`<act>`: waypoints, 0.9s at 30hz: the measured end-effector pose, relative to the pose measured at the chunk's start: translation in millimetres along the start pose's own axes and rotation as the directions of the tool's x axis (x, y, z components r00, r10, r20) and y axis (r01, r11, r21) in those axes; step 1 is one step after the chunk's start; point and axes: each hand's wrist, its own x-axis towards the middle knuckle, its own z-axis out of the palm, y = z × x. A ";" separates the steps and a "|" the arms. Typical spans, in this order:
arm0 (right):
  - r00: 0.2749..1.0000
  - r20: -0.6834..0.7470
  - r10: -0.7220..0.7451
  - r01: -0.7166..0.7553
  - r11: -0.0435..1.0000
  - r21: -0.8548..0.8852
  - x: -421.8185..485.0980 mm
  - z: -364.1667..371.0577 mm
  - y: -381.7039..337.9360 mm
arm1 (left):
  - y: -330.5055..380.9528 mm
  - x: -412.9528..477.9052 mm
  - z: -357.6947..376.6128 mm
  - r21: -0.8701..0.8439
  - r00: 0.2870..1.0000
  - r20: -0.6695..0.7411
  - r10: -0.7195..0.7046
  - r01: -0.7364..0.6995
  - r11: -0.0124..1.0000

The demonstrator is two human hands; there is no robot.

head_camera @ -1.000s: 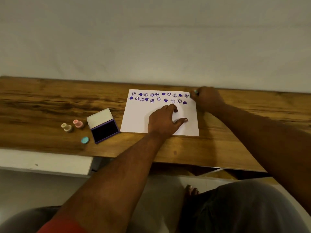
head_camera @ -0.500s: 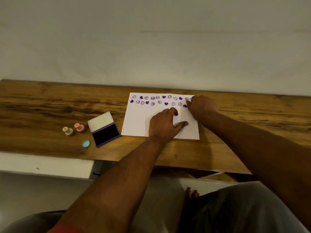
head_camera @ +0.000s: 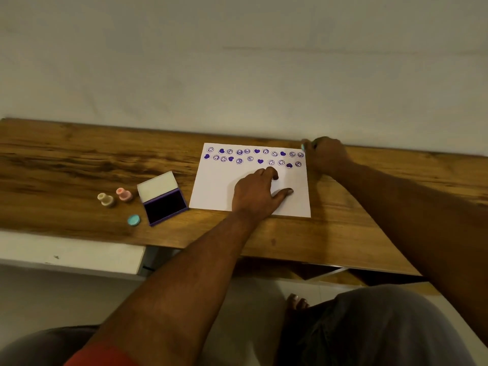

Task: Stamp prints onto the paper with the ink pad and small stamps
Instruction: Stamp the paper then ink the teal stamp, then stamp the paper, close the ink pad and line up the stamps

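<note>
**A new print at the end of row two**

Half a second ago the right hand (head_camera: 327,154) was pushing its stamp down on the paper. Now it has come up and off the sheet. It sits just past the paper's corner at 1 o'clock. Its fingers (head_camera: 314,145) pinch the little teal stamp (head_camera: 303,147).

A new round print (head_camera: 298,164) now shows at the right end of the second row. It was not there a second ago. It sits just beside a purple heart.

The left hand (head_camera: 260,192) has not moved. It lies flat on the white paper (head_camera: 219,186) with its fingers spread out and holds nothing. It just keeps the sheet from sliding.

The paper lies on the wooden worktop (head_camera: 66,165). It has two rows of purple prints along its far edge. The rest of the sheet is bare.

The ink pad (head_camera: 165,207) is open, at 8 o'clock from the paper and just beside it. A pink stamp (head_camera: 124,194) and a beige stamp (head_camera: 105,199) stand at 9 o'clock from the pad. A teal cap (head_camera: 134,220) lies near the pad's front corner.

Both rows look full now. I think the stamp needs more ink next, and then a third row can start.
</note>
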 end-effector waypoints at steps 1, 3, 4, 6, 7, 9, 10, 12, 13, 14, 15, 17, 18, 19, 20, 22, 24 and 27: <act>0.994 -0.085 0.064 -0.050 0.987 0.151 -2.0 -2.4 3.5 | 0.0 -0.1 0.4 -0.001 1.000 -0.002 -0.001 0.001 1.000; 0.970 -0.138 0.201 -0.120 0.886 0.447 -7.4 -0.2 11.0 | 0.3 -0.3 -0.2 0.004 1.000 -0.007 -0.001 0.001 1.000; 0.958 -0.107 0.267 -0.160 0.804 0.572 -13.2 2.1 11.4 | -0.1 -0.1 -0.5 0.004 1.000 -0.008 0.000 0.000 1.000; 0.931 -0.036 0.362 -0.226 0.653 0.723 -24.1 10.1 10.4 | -0.2 0.4 -1.7 0.006 1.000 0.004 -0.003 0.003 1.000; 0.923 -0.027 0.383 -0.235 0.620 0.748 -27.8 14.5 9.4 | 0.6 0.5 -2.4 0.011 1.000 0.012 -0.005 0.004 1.000; 0.922 -0.056 0.384 -0.215 0.625 0.750 -33.1 23.4 7.1 | 1.6 0.8 -3.0 0.017 1.000 0.027 -0.006 0.006 1.000; 0.927 -0.074 0.367 -0.194 0.641 0.742 -35.4 26.3 6.1 | 2.1 1.1 -3.4 0.013 0.999 0.036 -0.008 0.007 1.000; 0.942 -0.091 0.323 -0.165 0.681 0.713 -37.2 28.5 5.6 | 3.5 3.1 -6.1 0.000 0.998 0.066 -0.009 0.009 1.000; 0.948 -0.087 0.306 -0.163 0.703 0.692 -37.9 27.6 5.0 | 3.4 5.3 -8.4 -0.015 0.996 0.089 -0.014 0.016 1.000; 0.955 -0.077 0.286 -0.163 0.725 0.669 -38.4 26.1 3.7 | 3.0 8.1 -11.7 -0.039 0.992 0.120 -0.028 0.033 0.999; 0.963 -0.069 0.262 -0.155 0.740 0.655 -39.0 24.7 1.4 | 2.3 11.2 -15.8 -0.072 0.986 0.162 -0.048 0.061 0.996; 0.978 -0.059 0.199 -0.117 0.763 0.636 -42.0 22.1 -6.8 | 0.5 13.7 -26.6 -0.164 0.965 0.250 -0.075 0.118 0.979; 0.984 -0.056 0.166 -0.096 0.778 0.621 -44.6 21.7 -12.5 | -1.3 11.9 -33.9 -0.212 0.962 0.265 -0.067 0.126 0.969; 0.989 -0.058 0.133 -0.073 0.799 0.597 -47.6 22.4 -19.6 | -4.6 7.8 -42.5 -0.245 0.967 0.249 -0.048 0.111 0.963; 0.992 -0.068 0.105 -0.048 0.825 0.563 -50.2 23.8 -27.5 | -9.5 1.9 -52.2 -0.256 0.977 0.210 -0.026 0.081 0.963; 0.994 -0.097 0.053 0.003 0.864 0.503 -56.0 26.9 -44.9 | -24.3 -13.7 -73.3 -0.248 0.992 0.125 0.001 0.030 0.968; 0.994 -0.111 -0.002 0.056 0.870 0.490 -63.2 31.3 -67.6 | -47.5 -33.7 -100.4 -0.225 0.997 0.073 -0.012 0.028 0.974; 0.989 -0.088 -0.120 0.147 0.880 0.451 -75.7 41.7 -107.8 | -93.4 -68.7 -144.8 -0.185 0.996 0.015 -0.087 0.088 0.979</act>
